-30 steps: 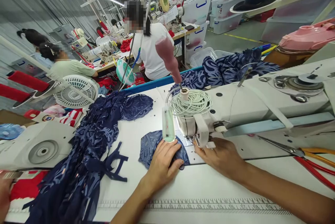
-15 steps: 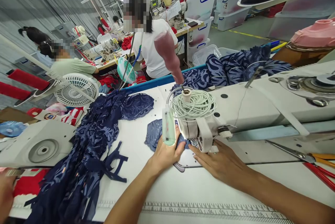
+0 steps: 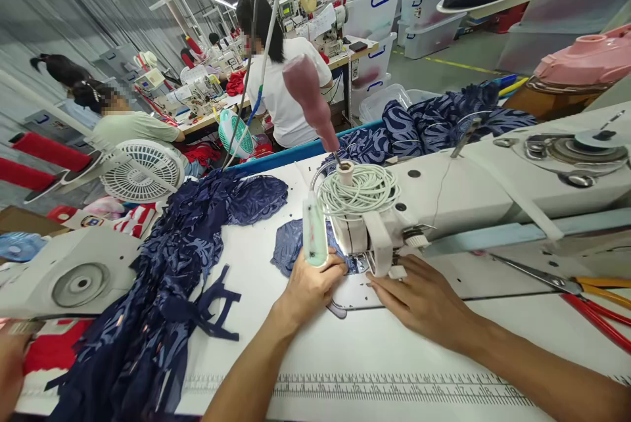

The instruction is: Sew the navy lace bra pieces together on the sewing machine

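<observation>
A navy patterned fabric piece (image 3: 286, 246) lies on the white bed of the sewing machine (image 3: 351, 234), partly under the presser foot. My left hand (image 3: 308, 287) is at the near edge of that piece, its fingers curled and closed on the cloth; the lamp in front hides part of the grip. To the right of the needle area, my right hand (image 3: 419, 297) rests on the machine bed, fingers stretched out and holding nothing visible. A light shines from the pale green lamp (image 3: 314, 231) just above my left hand.
A heap of navy fabric strips (image 3: 162, 277) runs down the left side. Scissors (image 3: 542, 272) with orange handles and a red-handled tool (image 3: 599, 323) lie at right. A printed ruler (image 3: 394, 386) borders the front edge. A coiled pale cord (image 3: 362, 188) sits on the machine head.
My left fingers have curled in from a spread pose. My right hand has drawn slightly right, away from the needle area and off the fabric edge. The view has shifted slightly.
</observation>
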A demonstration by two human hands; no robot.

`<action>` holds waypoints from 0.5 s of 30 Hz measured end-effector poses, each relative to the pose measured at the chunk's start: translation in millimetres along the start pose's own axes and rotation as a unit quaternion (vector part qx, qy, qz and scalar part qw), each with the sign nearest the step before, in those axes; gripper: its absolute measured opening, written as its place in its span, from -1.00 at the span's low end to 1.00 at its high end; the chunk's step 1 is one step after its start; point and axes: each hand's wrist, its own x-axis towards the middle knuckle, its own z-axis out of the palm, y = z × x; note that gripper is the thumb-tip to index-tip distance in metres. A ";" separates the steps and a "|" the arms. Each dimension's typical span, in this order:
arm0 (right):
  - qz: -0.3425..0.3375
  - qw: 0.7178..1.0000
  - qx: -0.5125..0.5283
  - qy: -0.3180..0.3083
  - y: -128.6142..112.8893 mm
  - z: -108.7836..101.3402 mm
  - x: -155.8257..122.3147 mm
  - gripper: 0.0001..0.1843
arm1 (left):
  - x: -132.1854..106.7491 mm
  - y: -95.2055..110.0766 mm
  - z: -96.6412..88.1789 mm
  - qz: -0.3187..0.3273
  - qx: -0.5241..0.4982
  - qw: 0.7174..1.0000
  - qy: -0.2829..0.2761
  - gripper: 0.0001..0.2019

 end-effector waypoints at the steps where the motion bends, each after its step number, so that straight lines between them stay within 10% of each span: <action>1: 0.002 1.000 0.001 -0.001 0.1 0.3 0.2 -0.75 | -0.9 0.4 -0.4 0.009 0.005 1.000 -0.010 -0.63; 15: 0.003 1.000 0.023 -0.020 1.4 7.9 -0.5 -0.67 | 2.0 3.4 3.1 -0.021 -0.015 1.000 -0.007 -0.91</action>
